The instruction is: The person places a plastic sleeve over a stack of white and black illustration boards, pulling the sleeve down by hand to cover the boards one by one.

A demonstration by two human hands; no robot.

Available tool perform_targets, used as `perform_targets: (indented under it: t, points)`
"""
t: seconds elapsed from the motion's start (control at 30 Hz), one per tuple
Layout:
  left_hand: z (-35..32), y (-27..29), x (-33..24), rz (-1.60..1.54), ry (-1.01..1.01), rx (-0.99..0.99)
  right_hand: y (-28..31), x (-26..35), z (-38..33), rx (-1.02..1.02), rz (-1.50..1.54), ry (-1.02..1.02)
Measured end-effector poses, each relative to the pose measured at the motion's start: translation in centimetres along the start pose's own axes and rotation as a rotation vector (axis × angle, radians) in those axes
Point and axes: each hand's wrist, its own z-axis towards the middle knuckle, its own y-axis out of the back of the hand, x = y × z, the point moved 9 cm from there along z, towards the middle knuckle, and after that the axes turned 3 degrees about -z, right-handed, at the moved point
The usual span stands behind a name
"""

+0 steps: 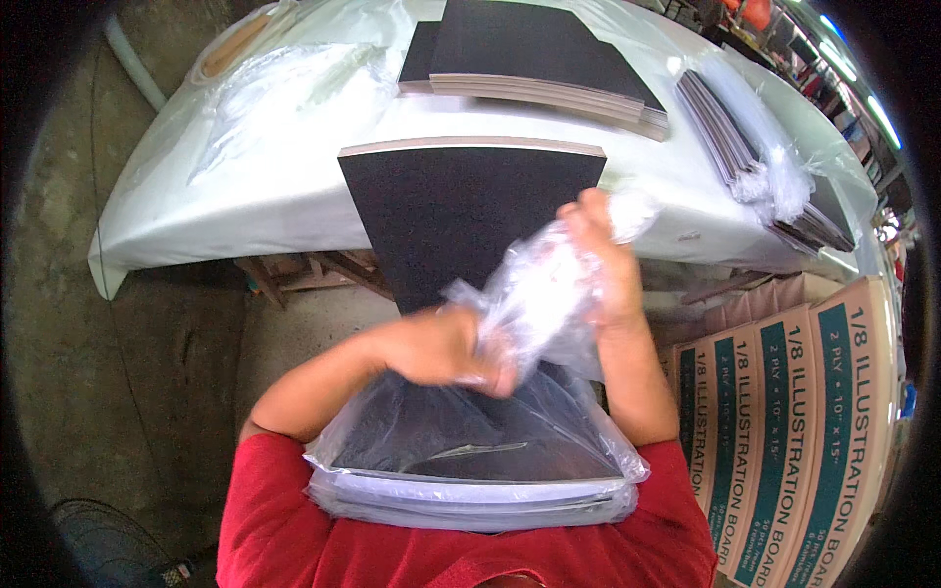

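Our left hand [431,345] and right hand [610,260] clutch bunched clear plastic [544,294]. Beyond, we see black boards [441,211].

Clear plastic bag [545,294], slanting, bunched

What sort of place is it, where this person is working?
Probably a small packing workshop or storeroom, though one view cannot confirm it. The signs are the plastic-wrapped boards before the person, the stacked black boards on the table, and the row of cardboard boxes.
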Motion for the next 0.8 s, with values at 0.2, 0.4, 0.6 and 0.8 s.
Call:
perform_targets:
  t: [0.2, 0.4, 0.6, 0.8]
  points:
    - [-4.6, 6.9, 6.7, -1.234, 0.287, -0.661, 4.6, -0.4, -3.5, 0.397, -0.864, -0.213]
    - [-4.5, -0.9, 5.7, -0.228, 0.539, 0.319, 7.0, -0.5, -2.0, -0.215, 0.082, -0.242]
    - [-7.1, 3.8, 11.9, -0.853, 0.788, -0.547, 3.0, -4.9, -5.5, 0.596, -0.189, -0.333]
    - [-8.2, 1.9, 8.2, -1.355, 0.176, -0.203, 7.5, -2.6, -3.2, 0.338, 0.492, 0.014]
